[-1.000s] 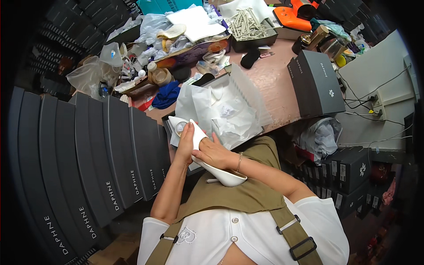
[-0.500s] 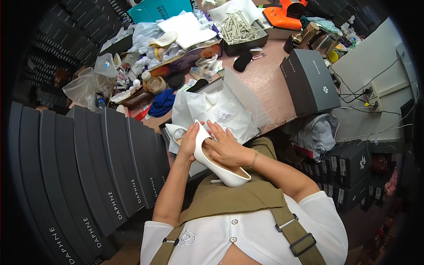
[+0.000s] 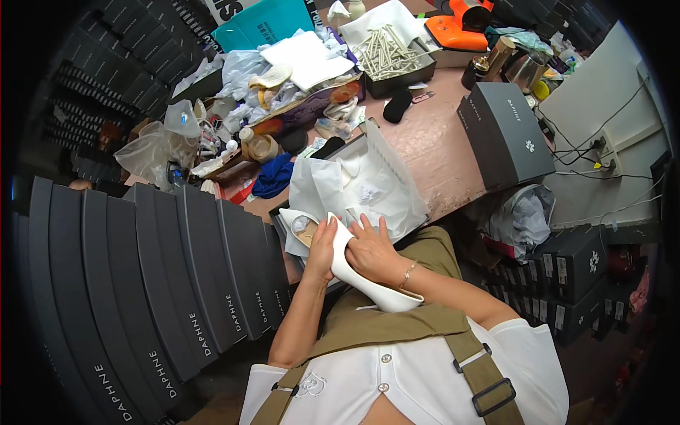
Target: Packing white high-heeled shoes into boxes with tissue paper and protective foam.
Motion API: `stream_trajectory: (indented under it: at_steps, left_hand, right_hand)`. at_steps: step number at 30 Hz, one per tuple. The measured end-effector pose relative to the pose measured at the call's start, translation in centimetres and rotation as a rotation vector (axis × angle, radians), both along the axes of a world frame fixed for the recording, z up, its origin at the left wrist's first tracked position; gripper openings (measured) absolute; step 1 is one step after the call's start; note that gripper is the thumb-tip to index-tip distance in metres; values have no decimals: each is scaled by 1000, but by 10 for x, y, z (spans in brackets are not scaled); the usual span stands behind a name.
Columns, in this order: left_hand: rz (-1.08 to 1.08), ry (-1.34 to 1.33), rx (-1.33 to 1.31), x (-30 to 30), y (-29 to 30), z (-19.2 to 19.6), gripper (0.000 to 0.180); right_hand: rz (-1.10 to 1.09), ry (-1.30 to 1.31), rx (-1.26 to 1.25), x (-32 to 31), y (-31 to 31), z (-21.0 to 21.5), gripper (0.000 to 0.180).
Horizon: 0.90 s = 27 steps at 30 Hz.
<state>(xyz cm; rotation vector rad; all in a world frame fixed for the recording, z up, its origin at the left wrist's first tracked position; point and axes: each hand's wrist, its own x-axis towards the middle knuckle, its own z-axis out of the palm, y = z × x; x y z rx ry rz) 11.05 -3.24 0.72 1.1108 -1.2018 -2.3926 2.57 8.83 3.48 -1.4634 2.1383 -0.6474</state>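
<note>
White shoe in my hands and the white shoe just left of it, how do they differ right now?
The held shoe has the left hand around its front and the right hand at its opening; the other shoe appears to rest ungripped. The held shoe shows nearly its whole length; the other shoe is partly hidden behind the left hand. Both are white with pointed toes.

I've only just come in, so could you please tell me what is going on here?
A person holds a white heeled shoe over the lap: the left hand grips it near the pointed toe, and the right hand, fingers spread, touches it by the opening. A second white shoe shows just left of the toe, near crumpled white paper.
</note>
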Motion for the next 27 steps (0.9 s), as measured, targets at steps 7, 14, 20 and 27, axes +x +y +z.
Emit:
stream_trajectory:
  at_steps: [7,14,20,27]
  left_hand:
    - [1,106,23,-6,2,0,33]
    - [10,204,176,6,-23,-5,41]
    - [10,208,275,15,-12,-21,41]
    - [-50,181,222,-16,-7,16,34]
  right_hand:
    - [148,-101,-29,-15,0,5,41]
    - [381,-149,-250,-25,-36,5,39]
    - [585,-385,-135,-32,11,15,32]
    - [376,-406,10,-35,13,50,49]
